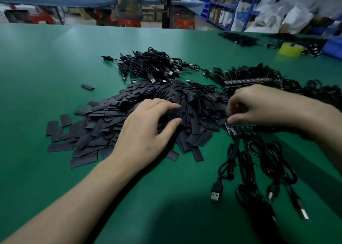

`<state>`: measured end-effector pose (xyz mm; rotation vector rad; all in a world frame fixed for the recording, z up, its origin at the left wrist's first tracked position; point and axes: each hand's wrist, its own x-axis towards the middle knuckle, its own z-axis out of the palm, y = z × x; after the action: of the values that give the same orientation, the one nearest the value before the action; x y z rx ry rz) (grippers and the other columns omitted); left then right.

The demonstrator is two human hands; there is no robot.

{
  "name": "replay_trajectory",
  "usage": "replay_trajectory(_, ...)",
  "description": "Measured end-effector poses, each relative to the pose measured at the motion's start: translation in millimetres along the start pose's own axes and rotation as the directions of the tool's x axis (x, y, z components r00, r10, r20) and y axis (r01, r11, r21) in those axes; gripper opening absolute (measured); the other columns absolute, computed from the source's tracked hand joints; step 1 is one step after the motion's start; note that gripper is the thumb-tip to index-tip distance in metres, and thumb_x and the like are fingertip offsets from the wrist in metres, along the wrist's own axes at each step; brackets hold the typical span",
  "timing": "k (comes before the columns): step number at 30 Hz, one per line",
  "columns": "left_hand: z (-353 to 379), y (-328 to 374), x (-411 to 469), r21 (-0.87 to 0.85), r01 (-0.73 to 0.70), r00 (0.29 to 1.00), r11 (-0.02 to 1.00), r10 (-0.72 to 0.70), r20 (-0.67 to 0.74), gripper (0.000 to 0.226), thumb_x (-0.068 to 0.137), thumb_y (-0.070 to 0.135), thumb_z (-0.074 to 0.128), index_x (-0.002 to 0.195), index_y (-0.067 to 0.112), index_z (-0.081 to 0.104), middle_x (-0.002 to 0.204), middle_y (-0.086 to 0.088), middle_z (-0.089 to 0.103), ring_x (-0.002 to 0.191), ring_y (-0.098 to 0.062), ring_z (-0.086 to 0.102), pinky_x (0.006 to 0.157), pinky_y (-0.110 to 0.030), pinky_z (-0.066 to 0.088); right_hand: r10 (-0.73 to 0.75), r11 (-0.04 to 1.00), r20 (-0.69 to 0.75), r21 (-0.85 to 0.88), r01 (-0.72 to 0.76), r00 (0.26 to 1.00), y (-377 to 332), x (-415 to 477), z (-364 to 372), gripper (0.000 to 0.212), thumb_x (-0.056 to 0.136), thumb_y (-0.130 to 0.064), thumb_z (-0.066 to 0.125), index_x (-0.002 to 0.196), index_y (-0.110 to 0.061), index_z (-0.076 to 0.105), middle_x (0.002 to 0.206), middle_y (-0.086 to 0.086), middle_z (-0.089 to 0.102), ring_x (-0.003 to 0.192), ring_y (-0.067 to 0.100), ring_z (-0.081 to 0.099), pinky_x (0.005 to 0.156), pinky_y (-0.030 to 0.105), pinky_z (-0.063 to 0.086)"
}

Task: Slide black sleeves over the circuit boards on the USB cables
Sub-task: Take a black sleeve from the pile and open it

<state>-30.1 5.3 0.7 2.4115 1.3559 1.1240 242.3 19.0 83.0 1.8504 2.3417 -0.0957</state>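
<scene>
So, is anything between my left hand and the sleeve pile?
Nothing visible. The left hand rests on the sleeve pile, fingertips among the sleeves; the right hand holds the circuit board beside it.

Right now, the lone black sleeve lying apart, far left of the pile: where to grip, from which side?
Pinch the lone sleeve across its short width near one end, from above. It lies flat on the green mat, clear of the pile, both long edges free. The left hand looks nearer; the right hand pinches a circuit board.
</scene>
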Motion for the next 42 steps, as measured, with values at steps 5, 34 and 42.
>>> replay_trajectory(5, -2, 1, -1, -0.014, 0.000, 1.000, 1.000, 0.000, 0.008, 0.029, 0.096, 0.038, 0.066, 0.122, 0.025, 0.071, 0.117, 0.015, 0.067, 0.112, -0.008, 0.058, 0.098, -0.034, 0.049, 0.056, 0.998, 0.022, -0.034, -0.055, 0.998, 5, -7, 19, 0.030, 0.090, -0.053, 0.070, 0.102, -0.026, 0.070, 0.098, -0.010, 0.060, 0.096, 0.014, 0.060, 0.088, 0.038, 0.054)
replay_trajectory(34, -7, 17, 2, -0.730, 0.350, 0.937, 0.587, -0.213, 0.278, 0.016, 0.083, 0.022, 0.069, 0.089, 0.007, 0.074, 0.070, -0.004, 0.074, 0.061, -0.008, 0.068, 0.062, -0.017, 0.055, -0.186, 0.141, -0.247, 0.951, 0.275, 0.951, -58, 9, 52, 0.014, 0.075, -0.034, 0.081, 0.086, -0.026, 0.080, 0.080, -0.004, 0.076, 0.071, 0.002, 0.066, 0.068, 0.012, 0.050)
replay_trajectory(42, -10, 20, 0, -0.797, 0.400, 0.917, 0.453, -0.203, 0.344, 0.013, 0.082, 0.017, 0.068, 0.086, 0.007, 0.074, 0.068, -0.004, 0.073, 0.058, -0.008, 0.067, 0.060, -0.015, 0.053, -0.265, -0.027, -0.171, 0.985, 0.170, 0.949, -63, 7, 54, 0.020, 0.071, -0.028, 0.085, 0.087, -0.018, 0.080, 0.090, 0.010, 0.078, 0.084, 0.021, 0.070, 0.083, 0.027, 0.055)
